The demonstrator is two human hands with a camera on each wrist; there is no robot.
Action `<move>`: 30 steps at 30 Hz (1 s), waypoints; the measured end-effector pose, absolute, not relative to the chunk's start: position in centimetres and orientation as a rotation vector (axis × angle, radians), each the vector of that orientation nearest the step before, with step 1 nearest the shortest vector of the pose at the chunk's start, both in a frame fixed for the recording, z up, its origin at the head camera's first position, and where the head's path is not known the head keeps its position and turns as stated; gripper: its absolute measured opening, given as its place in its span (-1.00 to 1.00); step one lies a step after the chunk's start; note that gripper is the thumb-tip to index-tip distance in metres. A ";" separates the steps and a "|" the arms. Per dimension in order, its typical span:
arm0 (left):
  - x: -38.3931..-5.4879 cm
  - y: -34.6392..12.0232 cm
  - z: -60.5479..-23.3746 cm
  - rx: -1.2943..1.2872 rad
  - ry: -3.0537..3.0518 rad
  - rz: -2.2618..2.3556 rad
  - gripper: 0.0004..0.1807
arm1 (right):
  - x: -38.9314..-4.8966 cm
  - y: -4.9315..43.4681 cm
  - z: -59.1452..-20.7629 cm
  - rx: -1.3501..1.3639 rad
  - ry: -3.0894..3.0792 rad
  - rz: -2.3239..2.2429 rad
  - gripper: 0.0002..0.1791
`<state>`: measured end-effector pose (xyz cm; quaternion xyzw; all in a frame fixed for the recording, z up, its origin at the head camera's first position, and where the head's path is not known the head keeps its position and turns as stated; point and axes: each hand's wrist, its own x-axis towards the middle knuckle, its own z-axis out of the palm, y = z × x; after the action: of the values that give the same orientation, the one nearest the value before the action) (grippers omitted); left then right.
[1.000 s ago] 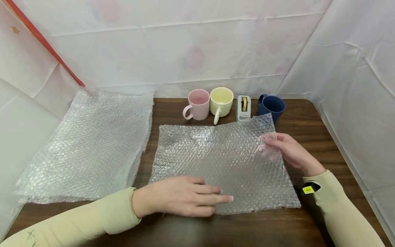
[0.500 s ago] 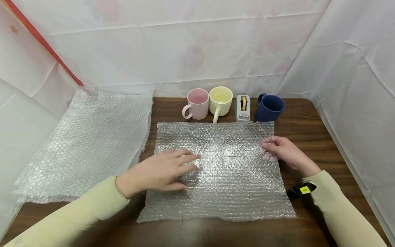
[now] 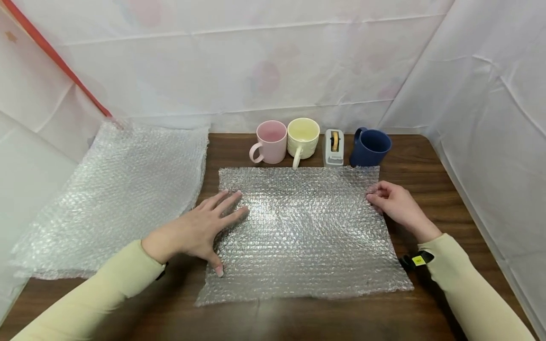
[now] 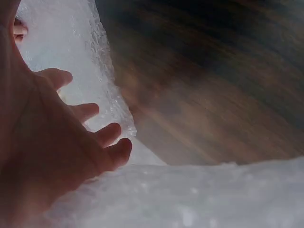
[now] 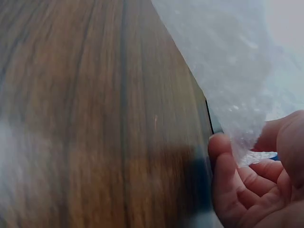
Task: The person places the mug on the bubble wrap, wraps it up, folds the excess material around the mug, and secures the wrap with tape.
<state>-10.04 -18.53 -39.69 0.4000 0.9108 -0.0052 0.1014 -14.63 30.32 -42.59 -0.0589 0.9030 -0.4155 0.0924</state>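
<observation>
A sheet of clear bubble wrap (image 3: 307, 237) lies spread over the middle of the dark wooden table. My left hand (image 3: 194, 232) is at its left edge with fingers spread, the fingertips over the sheet; the left wrist view shows the same hand (image 4: 61, 128) with straight, parted fingers. At the sheet's right edge, my right hand (image 3: 396, 203) pinches the wrap between thumb and fingers. In the right wrist view the wrap's edge (image 5: 242, 137) runs between the thumb and curled fingers of that hand (image 5: 251, 190).
Behind the sheet stand a pink mug (image 3: 273, 144), a pale yellow mug (image 3: 304, 139), a tape dispenser (image 3: 334, 149) and a dark blue mug (image 3: 371, 149). A stack of bubble wrap (image 3: 128, 194) covers the table's left side. White cloth (image 3: 239, 71) hangs behind.
My left hand has moved from the sheet's lower middle to its left edge, fingers spreading. The sheet's raised far right corner has come down flat. My right hand keeps its pinch.
</observation>
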 end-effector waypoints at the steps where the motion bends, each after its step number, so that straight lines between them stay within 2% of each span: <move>1: -10.0 -18.6 -39.7 1.170 2.686 -0.009 0.60 | -14.8 30.3 -42.6 -0.177 2.698 -1.209 -0.71; 12: -10.2 -18.4 -40.9 1.065 2.626 -0.017 0.63 | -16.4 30.2 -42.4 -0.139 2.902 -0.908 -0.35; 20: -10.4 -17.7 -40.6 1.035 2.601 -0.064 0.63 | -18.0 31.4 -41.9 0.037 2.961 -1.227 -0.04; 30: -10.6 -17.5 -40.2 0.981 2.577 -0.145 0.64 | -21.0 30.1 -40.5 0.092 2.820 -1.529 0.16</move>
<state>-10.56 -17.53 -40.25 0.3488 0.9165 -0.0517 0.1889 -20.96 30.14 -40.46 0.0288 0.8782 -0.4762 -0.0340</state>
